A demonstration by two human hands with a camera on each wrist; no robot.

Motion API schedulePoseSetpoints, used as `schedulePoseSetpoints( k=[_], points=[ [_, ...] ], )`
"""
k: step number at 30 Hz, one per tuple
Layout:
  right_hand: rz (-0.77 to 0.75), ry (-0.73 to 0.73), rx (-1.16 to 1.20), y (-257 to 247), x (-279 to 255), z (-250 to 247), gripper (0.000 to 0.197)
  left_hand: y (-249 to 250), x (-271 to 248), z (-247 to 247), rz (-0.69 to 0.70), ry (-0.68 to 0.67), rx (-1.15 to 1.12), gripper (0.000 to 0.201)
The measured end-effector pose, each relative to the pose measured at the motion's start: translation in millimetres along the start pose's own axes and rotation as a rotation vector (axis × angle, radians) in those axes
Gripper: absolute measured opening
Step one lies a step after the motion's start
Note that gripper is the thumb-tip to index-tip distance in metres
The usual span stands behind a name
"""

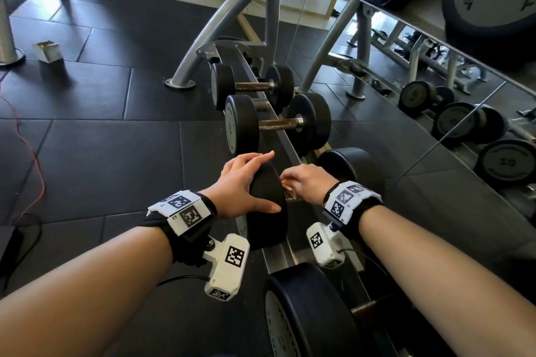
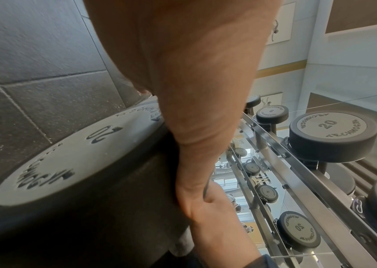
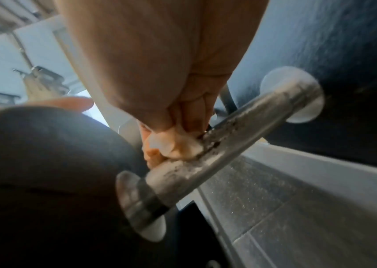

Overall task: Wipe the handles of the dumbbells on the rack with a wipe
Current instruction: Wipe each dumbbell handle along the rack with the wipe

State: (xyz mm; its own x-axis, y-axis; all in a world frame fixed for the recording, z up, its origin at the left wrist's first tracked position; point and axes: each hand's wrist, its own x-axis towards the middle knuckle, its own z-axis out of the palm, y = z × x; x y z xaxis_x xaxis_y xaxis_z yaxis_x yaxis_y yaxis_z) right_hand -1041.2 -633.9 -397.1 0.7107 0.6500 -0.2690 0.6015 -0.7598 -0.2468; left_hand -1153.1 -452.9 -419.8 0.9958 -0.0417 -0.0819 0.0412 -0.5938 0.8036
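The left hand (image 1: 246, 185) lies flat with fingers spread over the near head of the 20 dumbbell (image 2: 72, 163) on the rack (image 1: 278, 255), just steadying it. Right beside it, the right hand (image 1: 307, 182) has its fingers bunched around a crumpled wipe (image 3: 178, 146), pressing it onto the scuffed metal handle (image 3: 229, 139) between the two heads.

Bare forearms, black wrist straps (image 1: 200, 229) with white marker-tagged camera housings (image 1: 227, 266), thin black cables.
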Motion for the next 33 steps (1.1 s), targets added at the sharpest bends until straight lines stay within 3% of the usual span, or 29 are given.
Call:
schedulePoseSetpoints(
  k=[3,7,9,15,18,23,25,30,33],
  points=[
    [0.015,-0.018,0.123,6,-5,-6,0.021,1,0,0,-0.004,-0.012,0.002,0.108],
    [0.132,-0.018,-0.221,18,-11,-14,0.017,0,1,0,-0.008,-0.012,-0.015,0.108],
    [0.155,-0.021,-0.271,14,-10,-10,0.019,-1,1,0,-0.007,-0.011,-0.017,0.108],
    [-0.005,-0.011,0.012,-4,-9,-2,0.025,-2,1,0,-0.003,-0.012,-0.003,0.109],
    [-0.006,-0.038,0.085,4,-18,-8,0.026,-2,1,0,0.0,-0.017,-0.007,0.109],
    [0.164,0.007,-0.241,18,-23,-16,0.026,-2,1,0,0.007,-0.003,-0.007,0.11],
    [0.19,0.014,-0.259,12,-20,-13,0.024,-2,1,1,0.013,0.003,-0.008,0.11],
    [0.001,-0.053,0.057,-14,-12,-1,0.021,-3,1,1,0.023,0.011,-0.003,0.11],
    [-0.033,-0.064,0.033,-5,-22,-3,0.022,-3,1,1,0.022,0.006,0.007,0.112]
  ],
)
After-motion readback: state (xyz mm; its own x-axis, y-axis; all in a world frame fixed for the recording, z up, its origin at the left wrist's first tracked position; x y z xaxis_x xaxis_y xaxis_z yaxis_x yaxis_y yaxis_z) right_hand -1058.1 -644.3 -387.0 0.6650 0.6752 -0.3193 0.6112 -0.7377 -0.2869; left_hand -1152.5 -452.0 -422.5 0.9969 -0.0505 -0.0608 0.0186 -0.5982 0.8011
